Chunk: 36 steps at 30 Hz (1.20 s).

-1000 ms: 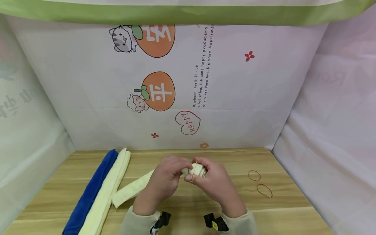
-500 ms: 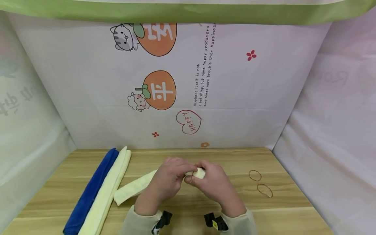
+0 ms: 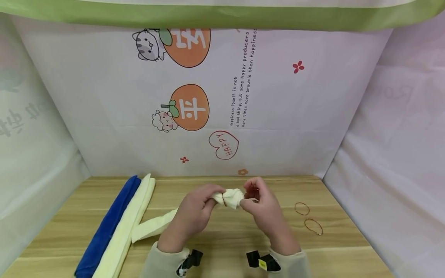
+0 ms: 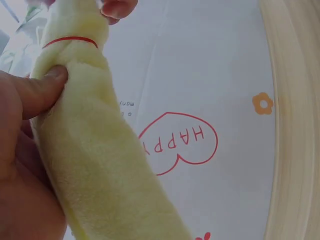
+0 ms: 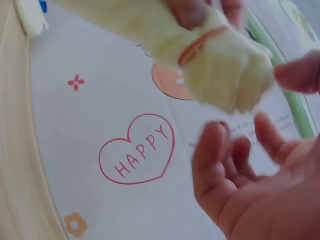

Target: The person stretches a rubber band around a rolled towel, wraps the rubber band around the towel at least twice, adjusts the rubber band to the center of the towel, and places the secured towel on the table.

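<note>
The cream towel, soft and plush, is a long, narrow strip held in the left grip. In the head view its tail slants toward the lower left, the middle is hidden, and the far end sits just below centre, bunched into a rounded, creased knob. A thin red band circles the towel just behind that knob, pressing in slightly.

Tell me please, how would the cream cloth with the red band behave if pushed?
The cream cloth probably squashes softly: its surface looks plush. Its long part would likely bend, being folded fabric. The bunched end may stay gathered, as the red band encircles it.
</note>
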{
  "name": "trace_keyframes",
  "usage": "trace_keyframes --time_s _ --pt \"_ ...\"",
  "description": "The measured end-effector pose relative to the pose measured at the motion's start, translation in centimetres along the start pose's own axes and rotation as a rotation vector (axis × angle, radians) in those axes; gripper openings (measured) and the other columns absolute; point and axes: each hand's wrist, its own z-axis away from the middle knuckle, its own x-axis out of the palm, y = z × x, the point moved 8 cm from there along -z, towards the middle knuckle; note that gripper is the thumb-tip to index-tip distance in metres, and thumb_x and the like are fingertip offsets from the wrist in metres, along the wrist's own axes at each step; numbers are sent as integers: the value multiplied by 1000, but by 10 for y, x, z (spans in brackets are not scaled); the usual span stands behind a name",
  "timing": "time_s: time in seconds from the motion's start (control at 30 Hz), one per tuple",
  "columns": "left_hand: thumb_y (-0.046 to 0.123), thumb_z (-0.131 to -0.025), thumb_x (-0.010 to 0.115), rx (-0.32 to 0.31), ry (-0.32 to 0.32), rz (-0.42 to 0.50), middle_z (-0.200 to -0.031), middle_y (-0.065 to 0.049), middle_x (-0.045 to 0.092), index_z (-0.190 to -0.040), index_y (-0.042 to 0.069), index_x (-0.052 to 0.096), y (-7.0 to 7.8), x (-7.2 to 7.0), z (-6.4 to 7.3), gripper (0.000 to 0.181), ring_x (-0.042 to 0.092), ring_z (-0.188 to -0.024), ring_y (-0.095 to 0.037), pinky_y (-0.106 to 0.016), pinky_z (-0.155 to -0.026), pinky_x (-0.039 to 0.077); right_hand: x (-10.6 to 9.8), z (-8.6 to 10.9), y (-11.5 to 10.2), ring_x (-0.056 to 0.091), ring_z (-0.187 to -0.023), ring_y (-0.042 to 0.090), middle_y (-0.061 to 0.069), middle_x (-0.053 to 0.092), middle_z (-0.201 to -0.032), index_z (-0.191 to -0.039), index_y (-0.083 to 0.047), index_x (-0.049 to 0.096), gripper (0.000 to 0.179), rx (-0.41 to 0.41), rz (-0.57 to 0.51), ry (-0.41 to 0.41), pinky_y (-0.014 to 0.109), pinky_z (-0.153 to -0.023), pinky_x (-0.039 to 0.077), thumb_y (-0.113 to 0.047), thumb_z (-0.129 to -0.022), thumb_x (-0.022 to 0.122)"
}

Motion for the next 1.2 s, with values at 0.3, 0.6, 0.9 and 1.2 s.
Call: trace_keyframes --time_s 0.3,0.6,0.9,1.2 --pt "11 -100 59 -157 -97 147 -118 11 64 -120 22 66 -8 4 3 24 60 -101 -11 -40 -81 52 13 5 -15 59 -93 19 -2 59 -124 -130 -19 63 49 -369 191 -181 35 -76 54 -11 -85 79" --pt "23 -95 70 -77 -147 81 -121 9 61 -127 22 62 0 11 2 33 58 -106 -9 -37 -85 51 5 1 -2 62 -66 19 3 69 -90 -107 -15 73 22 -104 83 -73 32 -58 55 -10 -87 78" --pt "13 -90 75 30 -131 145 -115 9 64 -123 21 67 5 8 1 35 61 -99 -9 -32 -82 52 0 1 9 64 -76 31 19 65 -99 -103 0 72 22 142 -186 -61 40 -61 58 -7 -83 80" --pt "4 -85 78 338 53 -27 -91 5 57 -97 16 79 30 -2 2 17 52 -83 -10 -19 -71 44 -1 1 12 66 -75 30 17 68 -96 -103 0 72 23 187 -156 -69 38 -60 57 -7 -82 80"
